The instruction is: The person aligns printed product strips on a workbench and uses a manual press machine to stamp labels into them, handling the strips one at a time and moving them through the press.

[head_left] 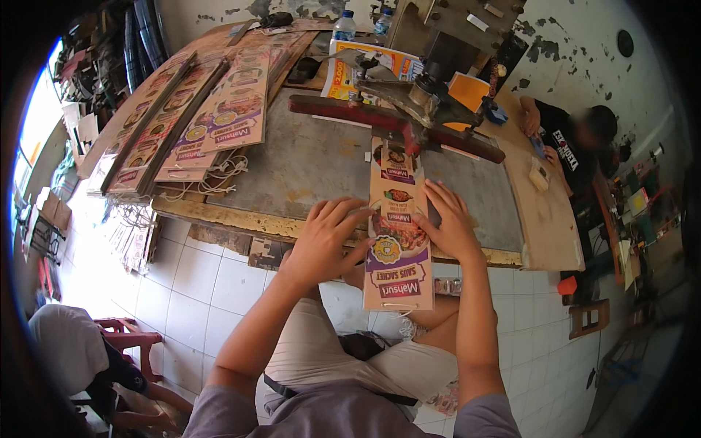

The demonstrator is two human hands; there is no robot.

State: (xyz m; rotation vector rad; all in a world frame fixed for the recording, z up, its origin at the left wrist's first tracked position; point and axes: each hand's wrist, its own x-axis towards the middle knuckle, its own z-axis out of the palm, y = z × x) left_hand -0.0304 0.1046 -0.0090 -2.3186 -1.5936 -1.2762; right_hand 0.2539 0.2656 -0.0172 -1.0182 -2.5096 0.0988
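And here are the two bare hands, apart, one either side of the long tan cardboard panel printed with purple bands and food pictures (398,271): the left hand (328,237) has its fingertips at the left edge, the right hand (454,223) lays its thumb over the right edge, fingers stretched along that side. Whether either is pinching the card, I cannot tell. The panel lies on the grey-topped worktable with a worn, yellowish front edge (299,164), its far end at the dark red metal bar (336,113), its near end jutting over the lap, white cord showing there. Over to the left, stacks of similar printed panels (244,102) trail white string loops (226,169)! Beyond the bar, a yellow-and-orange printed sheet (339,82) and clear, blue-capped bottles (345,29); on the right, a co-worker in a black shirt (566,146) sits near a small tan block (539,177).
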